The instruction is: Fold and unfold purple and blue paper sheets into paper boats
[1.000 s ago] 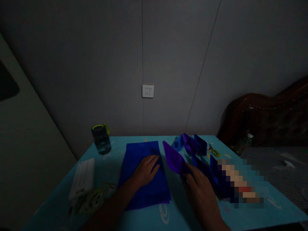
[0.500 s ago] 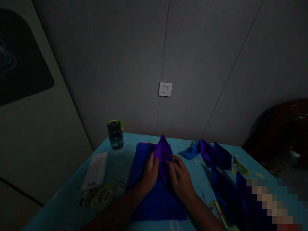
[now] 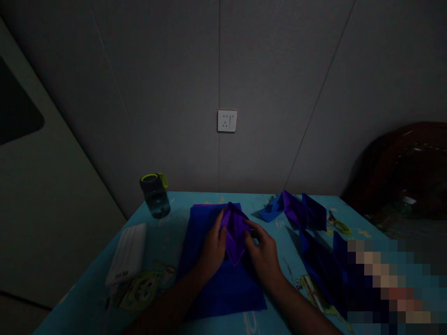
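A folded purple paper piece [image 3: 235, 235], diamond-shaped with a hollow middle, is held up between both my hands. My left hand [image 3: 214, 239] grips its left edge, thumb on the near face. On its right edge, the bent fingers and thumb of my right hand [image 3: 261, 246] pinch the paper. Beneath them lies a stack of blue and purple paper sheets [image 3: 216, 298] on the table. To the right stand folded paper boats: a light blue one [image 3: 271, 210], a purple one [image 3: 295, 209] and dark blue ones [image 3: 323, 260].
A dark water bottle [image 3: 155, 197] with a green rim stands at the back left of the patterned blue tablecloth [image 3: 160, 251]. Nearer lies a white power bank [image 3: 127, 253] with a cable. A wall socket [image 3: 227, 121] is behind the table, a dark chair [image 3: 401, 163] at right.
The purple paper has been spread wider, its hollow now facing me more. My right hand's fingers have closed onto its right edge. The camera view has turned slightly right.
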The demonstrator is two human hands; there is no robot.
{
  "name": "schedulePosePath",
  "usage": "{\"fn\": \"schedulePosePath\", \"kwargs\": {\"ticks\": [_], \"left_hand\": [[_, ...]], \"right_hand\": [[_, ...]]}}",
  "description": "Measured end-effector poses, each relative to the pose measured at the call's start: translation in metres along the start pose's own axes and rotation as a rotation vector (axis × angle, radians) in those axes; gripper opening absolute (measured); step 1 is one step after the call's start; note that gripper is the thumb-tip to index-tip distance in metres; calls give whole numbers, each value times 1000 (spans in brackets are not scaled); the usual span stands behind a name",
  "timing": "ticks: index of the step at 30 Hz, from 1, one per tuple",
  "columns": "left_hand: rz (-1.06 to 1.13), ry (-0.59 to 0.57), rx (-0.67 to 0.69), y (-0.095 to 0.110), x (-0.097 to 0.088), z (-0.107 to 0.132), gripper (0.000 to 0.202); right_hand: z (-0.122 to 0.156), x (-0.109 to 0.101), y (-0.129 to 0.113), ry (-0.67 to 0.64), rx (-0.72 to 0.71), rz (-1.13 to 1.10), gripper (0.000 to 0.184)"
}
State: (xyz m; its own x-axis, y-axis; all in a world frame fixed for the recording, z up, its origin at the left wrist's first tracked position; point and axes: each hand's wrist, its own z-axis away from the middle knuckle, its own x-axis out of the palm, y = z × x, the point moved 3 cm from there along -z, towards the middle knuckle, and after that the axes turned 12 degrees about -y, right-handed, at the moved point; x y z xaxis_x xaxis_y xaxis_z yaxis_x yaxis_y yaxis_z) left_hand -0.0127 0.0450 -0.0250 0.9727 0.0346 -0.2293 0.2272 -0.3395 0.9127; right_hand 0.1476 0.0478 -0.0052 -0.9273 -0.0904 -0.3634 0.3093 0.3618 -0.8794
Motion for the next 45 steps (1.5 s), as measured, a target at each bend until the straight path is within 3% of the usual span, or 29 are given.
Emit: {"fn": "schedulePosePath", "kwargs": {"ticks": [7, 16, 23, 32, 40, 45], "left_hand": [[-28, -57, -71, 3, 3, -3, 46], [17, -135, -110, 15, 8, 2, 26], [-123, -195, -75, 30, 6, 5, 23], [38, -120, -73, 23, 3, 0, 29], [96, -62, -105, 14, -3, -5, 33], [7, -49, -60, 22, -5, -2, 30]], "right_hand": [[7, 6, -4, -76, -137, 5, 35], [-1, 3, 10, -13, 31, -204, 38], [-3, -5, 9, -47, 12, -8, 25], [-2, -9, 0, -48, 71, 53, 21], [-5, -12, 11, -13, 163, -214, 26], [-3, -12, 5, 6, 113, -67, 23]]}}
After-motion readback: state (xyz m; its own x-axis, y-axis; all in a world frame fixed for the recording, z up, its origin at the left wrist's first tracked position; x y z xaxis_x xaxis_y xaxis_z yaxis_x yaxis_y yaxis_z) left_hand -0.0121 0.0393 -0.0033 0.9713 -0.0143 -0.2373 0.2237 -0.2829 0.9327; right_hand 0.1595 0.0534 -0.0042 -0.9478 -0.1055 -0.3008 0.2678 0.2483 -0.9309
